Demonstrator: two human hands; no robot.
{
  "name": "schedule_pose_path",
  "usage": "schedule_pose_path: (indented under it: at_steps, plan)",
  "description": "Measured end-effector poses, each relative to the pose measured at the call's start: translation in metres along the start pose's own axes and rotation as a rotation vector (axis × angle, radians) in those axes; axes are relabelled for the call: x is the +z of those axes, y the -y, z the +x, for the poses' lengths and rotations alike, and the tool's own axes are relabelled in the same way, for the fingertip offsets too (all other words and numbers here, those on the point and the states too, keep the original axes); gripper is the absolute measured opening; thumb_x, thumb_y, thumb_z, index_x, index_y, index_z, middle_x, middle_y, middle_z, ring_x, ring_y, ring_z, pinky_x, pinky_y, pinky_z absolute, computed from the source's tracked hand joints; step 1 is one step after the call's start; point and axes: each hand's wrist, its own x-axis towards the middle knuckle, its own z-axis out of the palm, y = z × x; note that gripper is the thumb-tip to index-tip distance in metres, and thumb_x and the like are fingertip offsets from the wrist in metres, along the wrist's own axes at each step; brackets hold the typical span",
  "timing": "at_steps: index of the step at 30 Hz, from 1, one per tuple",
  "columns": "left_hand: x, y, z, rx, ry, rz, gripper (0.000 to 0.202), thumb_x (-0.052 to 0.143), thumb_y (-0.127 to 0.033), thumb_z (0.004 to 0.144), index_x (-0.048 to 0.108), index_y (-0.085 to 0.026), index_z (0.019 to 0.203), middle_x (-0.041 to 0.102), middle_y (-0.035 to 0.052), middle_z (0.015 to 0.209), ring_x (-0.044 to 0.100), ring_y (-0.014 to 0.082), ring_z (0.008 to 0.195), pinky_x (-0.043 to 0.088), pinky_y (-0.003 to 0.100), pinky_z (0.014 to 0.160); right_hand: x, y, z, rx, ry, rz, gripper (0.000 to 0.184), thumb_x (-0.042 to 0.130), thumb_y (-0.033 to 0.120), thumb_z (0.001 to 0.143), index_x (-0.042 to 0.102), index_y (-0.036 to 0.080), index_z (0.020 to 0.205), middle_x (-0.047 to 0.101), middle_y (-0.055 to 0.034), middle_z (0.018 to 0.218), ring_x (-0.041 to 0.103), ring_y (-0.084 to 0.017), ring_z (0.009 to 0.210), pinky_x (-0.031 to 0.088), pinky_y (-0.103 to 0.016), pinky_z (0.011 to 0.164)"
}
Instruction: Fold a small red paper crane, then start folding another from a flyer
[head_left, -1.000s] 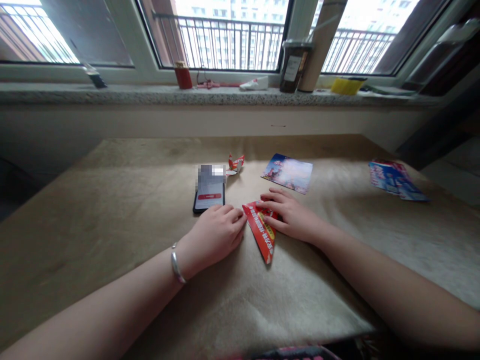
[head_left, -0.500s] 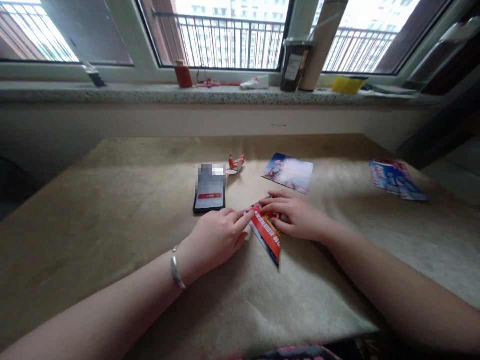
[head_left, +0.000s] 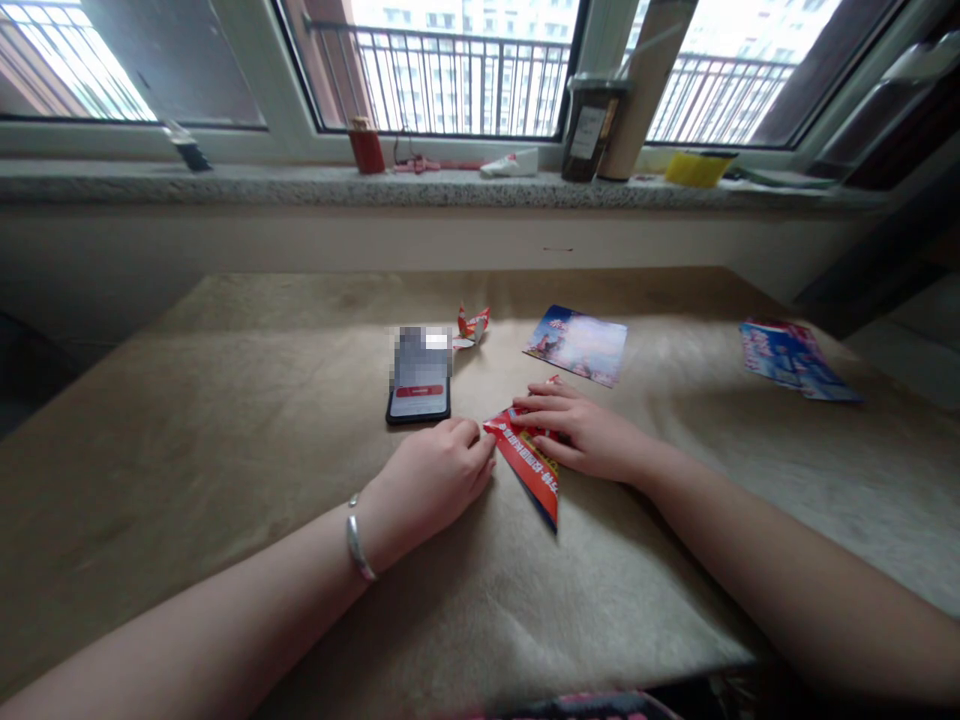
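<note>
A folded piece of printed paper (head_left: 534,470), red with white lettering and a dark lower edge, lies on the table in a roughly triangular shape. My left hand (head_left: 439,468), a silver bracelet at its wrist, is closed with bent fingers at the paper's left corner; the fingertips are partly hidden. Lying flat across the paper's upper right part, my right hand (head_left: 581,430) has its fingers stretched out and slightly apart, covering some of the print.
A phone (head_left: 418,402) lies beyond my left hand, touching or close to a small red-and-white folded paper figure (head_left: 472,325). Farther back is a blue-pink printed sheet (head_left: 581,345). Several similar sheets (head_left: 795,360) are stacked at right. Jars and small items stand on the windowsill (head_left: 450,190).
My left index finger has drawn back from the paper's face to its left corner, and those fingers have curled. My right hand has shifted slightly left, uncovering the paper's top tip.
</note>
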Motion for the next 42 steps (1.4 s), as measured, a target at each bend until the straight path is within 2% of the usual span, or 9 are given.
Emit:
schedule_pose_path:
  at_steps: [11,19,25,33,42]
  plan:
    - [0.0041,0.0020,0.0026,0.001,-0.039,-0.034,0.027,0.042,-0.023,0.092,0.062,-0.013,0.107,0.060,0.0095,0.092,0.058,0.0213,0.088,0.053,0.038,0.081,0.0044,0.0009,0.0006,0.057,0.021,-0.056,0.038,0.047,0.031,0.090,0.058,0.022,0.124,0.056,-0.0040,0.130,0.044,-0.026,0.122,0.032,-0.047,0.106]
    - [0.0059,0.0045,0.0036,0.034,-0.104,-0.079,0.027,0.041,-0.023,0.093,0.062,-0.013,0.106,0.062,0.0102,0.104,0.057,0.0218,0.096,0.051,0.039,0.087,0.0043,0.0018,0.0007,0.062,0.012,-0.060,0.037,0.048,0.031,0.089,0.059,0.024,0.123,0.056,-0.0053,0.129,0.046,-0.026,0.121,0.031,-0.050,0.105]
    - [0.0071,0.0048,0.0055,0.044,-0.100,-0.077,0.028,0.040,-0.022,0.094,0.060,-0.012,0.109,0.063,0.0105,0.098,0.057,0.0221,0.096,0.050,0.038,0.087,0.0043,0.0028,0.0012,0.059,-0.013,-0.046,0.036,0.049,0.030,0.088,0.059,0.025,0.122,0.058,-0.0069,0.126,0.047,-0.025,0.120,0.032,-0.050,0.104]
    - [0.0097,0.0039,0.0069,0.054,-0.111,-0.036,0.030,0.045,-0.024,0.091,0.057,-0.011,0.115,0.060,0.0123,0.101,0.054,0.0241,0.097,0.050,0.040,0.084,0.0054,0.0037,0.0016,0.066,-0.035,-0.078,0.036,0.049,0.030,0.088,0.060,0.023,0.121,0.059,-0.0080,0.125,0.048,-0.026,0.119,0.034,-0.049,0.103]
    - [0.0093,0.0051,0.0053,0.035,-0.091,-0.087,0.030,0.041,-0.024,0.093,0.057,-0.013,0.115,0.059,0.0118,0.101,0.053,0.0230,0.097,0.049,0.040,0.086,0.0025,0.0026,0.0008,0.050,-0.024,-0.082,0.035,0.050,0.029,0.087,0.062,0.023,0.120,0.060,-0.0048,0.125,0.049,-0.025,0.118,0.036,-0.048,0.102]
